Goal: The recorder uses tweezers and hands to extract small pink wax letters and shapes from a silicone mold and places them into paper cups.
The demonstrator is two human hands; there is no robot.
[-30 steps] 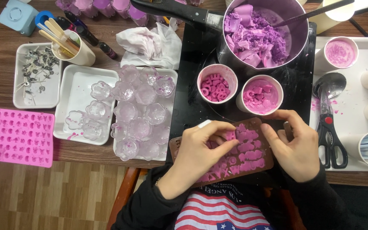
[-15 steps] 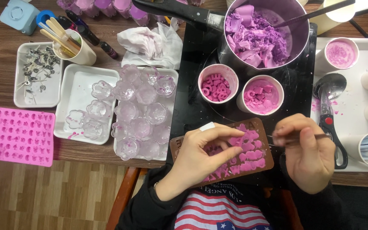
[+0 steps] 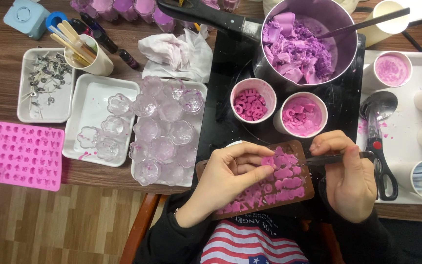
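A brown silicone mould filled with pink wax shapes lies at the table's near edge. My left hand grips its left side, thumb and fingers pinching the top rim. My right hand holds a thin dark tool, its tip pointing left onto the pink shapes in the mould. Just beyond the mould stand two white cups: one with small pink letters, one with pink wax pieces.
A metal pot of purple wax chunks sits on a black hob. Left of it are trays of clear flower-shaped cups, a tray of wicks and a pink mould. Scissors, a spoon and cups lie on a white tray at right.
My right hand left the mould's edge and took up the thin dark tool, now aiming it at the shapes. My left hand shifted its grip along the mould's left rim.
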